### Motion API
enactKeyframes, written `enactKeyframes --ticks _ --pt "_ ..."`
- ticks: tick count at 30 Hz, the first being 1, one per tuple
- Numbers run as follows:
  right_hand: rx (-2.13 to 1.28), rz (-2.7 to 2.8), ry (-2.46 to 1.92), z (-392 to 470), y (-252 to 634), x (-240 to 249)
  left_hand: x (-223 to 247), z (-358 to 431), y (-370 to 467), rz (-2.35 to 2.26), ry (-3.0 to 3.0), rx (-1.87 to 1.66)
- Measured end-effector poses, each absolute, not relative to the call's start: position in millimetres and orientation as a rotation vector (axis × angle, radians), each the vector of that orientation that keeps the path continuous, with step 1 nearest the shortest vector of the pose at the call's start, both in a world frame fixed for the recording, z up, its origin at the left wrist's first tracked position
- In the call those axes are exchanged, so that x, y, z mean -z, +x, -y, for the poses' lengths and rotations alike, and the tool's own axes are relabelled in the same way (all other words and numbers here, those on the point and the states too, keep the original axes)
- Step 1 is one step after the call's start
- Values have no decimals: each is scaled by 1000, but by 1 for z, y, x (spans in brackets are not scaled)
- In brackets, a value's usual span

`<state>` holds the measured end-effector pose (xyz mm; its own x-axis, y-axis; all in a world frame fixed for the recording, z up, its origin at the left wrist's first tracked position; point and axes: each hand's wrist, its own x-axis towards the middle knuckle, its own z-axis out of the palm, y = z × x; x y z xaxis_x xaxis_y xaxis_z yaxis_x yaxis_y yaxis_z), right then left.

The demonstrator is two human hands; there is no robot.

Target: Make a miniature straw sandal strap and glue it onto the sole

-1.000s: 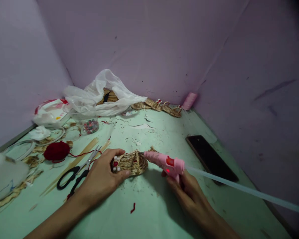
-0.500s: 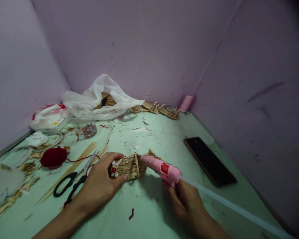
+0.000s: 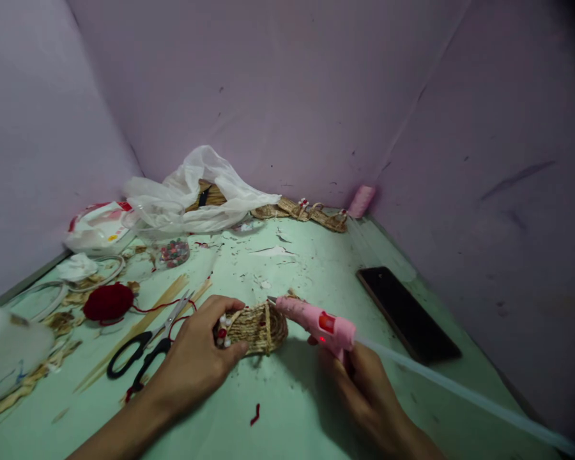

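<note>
A small woven straw slipper (image 3: 253, 329), with white and red beads (image 3: 223, 330) at its left end, lies on the green table. My left hand (image 3: 205, 351) grips its beaded end between thumb and fingers. In my right hand (image 3: 357, 377) is a pink glue gun (image 3: 311, 319), its small red light lit and a long clear glue stick (image 3: 441, 383) running out of its back. The gun's metal tip is at the slipper's upper right edge; whether it touches is unclear. Fingers of my right hand are partly hidden behind the handle.
Black-handled scissors (image 3: 148, 348), straw strips (image 3: 165, 297) and a red yarn ball (image 3: 108, 303) lie left. Behind stand a bead cup (image 3: 174, 253), a white plastic bag (image 3: 211, 166) and more straw slippers (image 3: 311, 213). A phone (image 3: 407, 313) lies right, a pink spool (image 3: 361, 201) in the corner.
The glue gun's tip has pulled back slightly from the slipper's surface to its upper edge and shows more. The whole view has shifted a little, so everything appears slightly further right.
</note>
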<state>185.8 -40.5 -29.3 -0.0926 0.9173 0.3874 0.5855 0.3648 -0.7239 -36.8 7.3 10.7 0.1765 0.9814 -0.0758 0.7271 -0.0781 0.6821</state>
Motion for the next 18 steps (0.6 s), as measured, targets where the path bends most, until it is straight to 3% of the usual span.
enactKeyframes --ticks 18 --pt "-551 1809 -1363 43 188 18 -15 -4 -36 -1536 1916 -622"
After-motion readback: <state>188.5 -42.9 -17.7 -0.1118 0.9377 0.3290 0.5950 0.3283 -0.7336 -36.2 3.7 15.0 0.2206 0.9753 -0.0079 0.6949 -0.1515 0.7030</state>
